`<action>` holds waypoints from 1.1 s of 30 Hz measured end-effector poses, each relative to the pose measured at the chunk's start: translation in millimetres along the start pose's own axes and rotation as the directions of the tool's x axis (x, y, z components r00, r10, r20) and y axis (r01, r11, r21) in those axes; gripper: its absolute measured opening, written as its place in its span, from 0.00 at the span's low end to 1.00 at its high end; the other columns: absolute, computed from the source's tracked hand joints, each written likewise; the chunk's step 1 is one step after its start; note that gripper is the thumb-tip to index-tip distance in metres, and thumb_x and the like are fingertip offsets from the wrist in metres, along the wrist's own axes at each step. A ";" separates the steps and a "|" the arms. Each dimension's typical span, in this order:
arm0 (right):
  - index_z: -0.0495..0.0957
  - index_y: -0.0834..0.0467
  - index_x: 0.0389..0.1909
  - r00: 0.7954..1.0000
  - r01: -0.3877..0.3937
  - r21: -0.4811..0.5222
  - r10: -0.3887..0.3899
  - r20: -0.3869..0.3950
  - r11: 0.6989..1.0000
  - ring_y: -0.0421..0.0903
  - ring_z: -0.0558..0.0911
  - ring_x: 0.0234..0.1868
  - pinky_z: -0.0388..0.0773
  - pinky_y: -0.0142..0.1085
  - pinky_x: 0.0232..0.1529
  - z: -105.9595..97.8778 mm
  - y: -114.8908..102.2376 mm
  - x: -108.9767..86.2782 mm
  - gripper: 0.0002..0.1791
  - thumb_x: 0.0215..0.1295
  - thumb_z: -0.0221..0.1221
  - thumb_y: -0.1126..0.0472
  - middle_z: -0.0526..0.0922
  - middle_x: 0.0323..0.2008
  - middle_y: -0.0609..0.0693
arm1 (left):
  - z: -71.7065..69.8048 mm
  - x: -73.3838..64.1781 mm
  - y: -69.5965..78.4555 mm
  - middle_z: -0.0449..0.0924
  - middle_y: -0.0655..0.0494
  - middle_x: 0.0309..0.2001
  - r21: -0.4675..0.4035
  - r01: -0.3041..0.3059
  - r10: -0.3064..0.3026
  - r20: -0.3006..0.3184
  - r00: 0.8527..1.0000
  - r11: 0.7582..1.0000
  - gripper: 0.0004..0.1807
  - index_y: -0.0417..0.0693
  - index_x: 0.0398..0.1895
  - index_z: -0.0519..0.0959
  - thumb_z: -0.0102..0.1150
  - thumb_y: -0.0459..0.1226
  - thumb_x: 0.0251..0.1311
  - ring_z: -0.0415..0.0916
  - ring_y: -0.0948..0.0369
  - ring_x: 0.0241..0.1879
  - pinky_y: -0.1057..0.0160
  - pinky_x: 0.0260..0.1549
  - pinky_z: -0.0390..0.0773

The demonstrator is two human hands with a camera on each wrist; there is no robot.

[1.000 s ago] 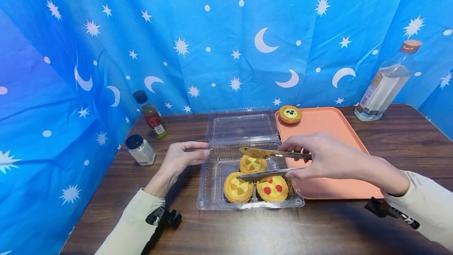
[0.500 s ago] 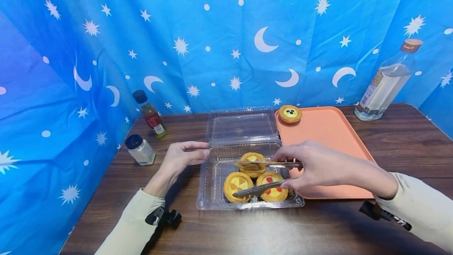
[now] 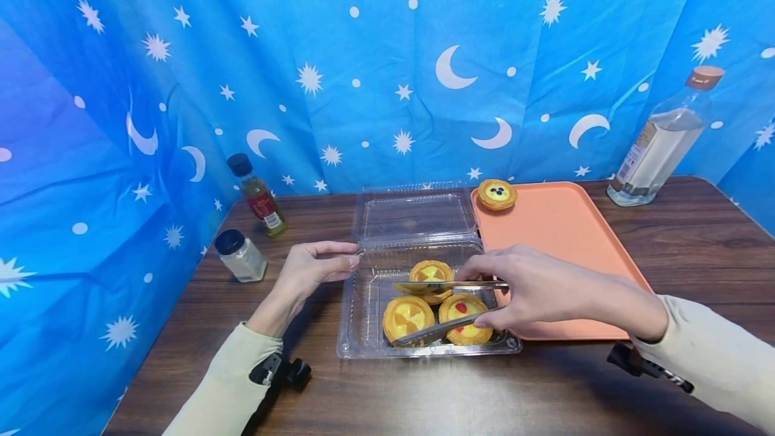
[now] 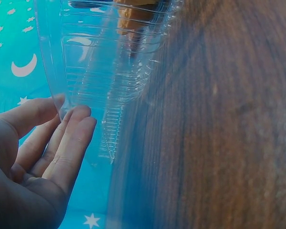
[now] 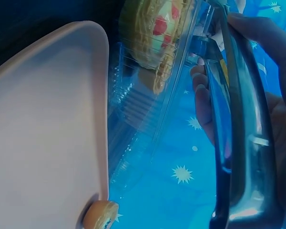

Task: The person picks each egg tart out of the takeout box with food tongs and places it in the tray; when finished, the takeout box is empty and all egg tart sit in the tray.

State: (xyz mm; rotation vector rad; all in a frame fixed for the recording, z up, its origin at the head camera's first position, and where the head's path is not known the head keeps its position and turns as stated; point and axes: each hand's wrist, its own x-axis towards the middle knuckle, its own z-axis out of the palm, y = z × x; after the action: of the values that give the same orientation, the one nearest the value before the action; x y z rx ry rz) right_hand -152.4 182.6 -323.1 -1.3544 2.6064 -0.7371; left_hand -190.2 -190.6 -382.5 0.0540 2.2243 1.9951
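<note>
A clear hinged plastic box (image 3: 365, 328) lies with its lid laid back on the table. Three egg tarts sit inside: a front-left tart (image 3: 407, 315) with yellow fruit pieces, a similar back tart (image 3: 432, 270), and a front-right tart (image 3: 481, 334) with red toppings. My left hand (image 3: 309, 273) pinches the box's left rim between thumb and fingers. Metal tongs (image 5: 250, 143) are gripped in my right hand (image 3: 539, 288) above the box. Their spread arms reach left, one in front of the back tart, the other over the near side of the front tarts.
An orange tray (image 3: 557, 221) stands right of the box, a tart with dark berries (image 3: 497, 195) at its back-left corner. A large clear bottle (image 3: 656, 147) is at the back right. On the left are a small oil bottle (image 3: 262, 204) and a black-capped jar (image 3: 242, 258).
My right hand has brought the tongs down, nearer and slightly left over the tarts, with their arms spreading wider. My left hand stays at the box's rim.
</note>
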 end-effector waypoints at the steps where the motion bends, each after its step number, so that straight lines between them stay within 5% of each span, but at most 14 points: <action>1: 0.83 0.54 0.59 1.000 0.007 -0.001 -0.007 0.000 1.000 0.38 0.82 0.39 0.82 0.35 0.36 0.2 -0.5 0.7 0.26 0.64 0.75 0.49 0.87 0.51 0.44 | 0.1 0.0 0.0 0.90 0.40 0.46 -0.002 -0.001 0.001 0.000 1.000 1.000 0.17 0.28 0.55 0.85 0.71 0.26 0.64 0.90 0.55 0.43 0.55 0.48 0.89; 8: 0.82 0.54 0.60 1.000 0.023 -0.021 -0.023 0.016 0.999 0.43 0.85 0.46 0.86 0.40 0.41 1.3 -4.2 6.2 0.26 0.65 0.75 0.47 0.86 0.52 0.44 | -0.2 0.1 -0.3 0.90 0.40 0.46 0.002 -0.002 0.002 -0.001 1.000 1.000 0.17 0.28 0.55 0.85 0.71 0.26 0.64 0.90 0.55 0.43 0.54 0.48 0.89; 20: 0.82 0.53 0.60 0.997 0.072 -0.017 -0.072 0.007 0.997 0.34 0.71 0.29 0.72 0.31 0.29 6.4 -4.1 15.5 0.26 0.66 0.75 0.47 0.85 0.46 0.42 | -0.3 -0.3 0.5 0.89 0.40 0.47 0.012 -0.002 0.002 -0.002 1.000 1.000 0.17 0.29 0.55 0.85 0.71 0.27 0.64 0.90 0.54 0.44 0.55 0.49 0.89; 27: 0.83 0.55 0.58 0.997 0.073 -0.004 -0.073 0.020 0.997 0.38 0.80 0.36 0.81 0.34 0.34 9.7 -5.0 18.4 0.25 0.66 0.75 0.49 0.87 0.49 0.45 | -0.5 0.0 0.5 0.89 0.40 0.47 0.007 -0.001 0.001 0.001 1.000 1.000 0.17 0.29 0.55 0.85 0.71 0.26 0.64 0.90 0.54 0.45 0.55 0.49 0.89; 33: 0.83 0.55 0.57 0.997 0.072 0.026 -0.072 0.006 0.997 0.32 0.70 0.27 0.70 0.29 0.23 11.2 -5.4 18.2 0.22 0.66 0.74 0.51 0.86 0.43 0.43 | -0.5 -0.2 0.2 0.89 0.40 0.47 0.006 0.004 -0.004 0.001 1.000 1.000 0.17 0.29 0.55 0.85 0.71 0.26 0.64 0.90 0.54 0.44 0.54 0.49 0.89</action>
State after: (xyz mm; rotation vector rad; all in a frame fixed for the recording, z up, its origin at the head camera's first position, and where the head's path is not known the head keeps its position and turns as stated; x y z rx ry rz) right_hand -155.8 161.5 -328.2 -1.4476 2.5457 -0.7715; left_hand -190.2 -191.1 -382.3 0.0508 2.2283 1.9855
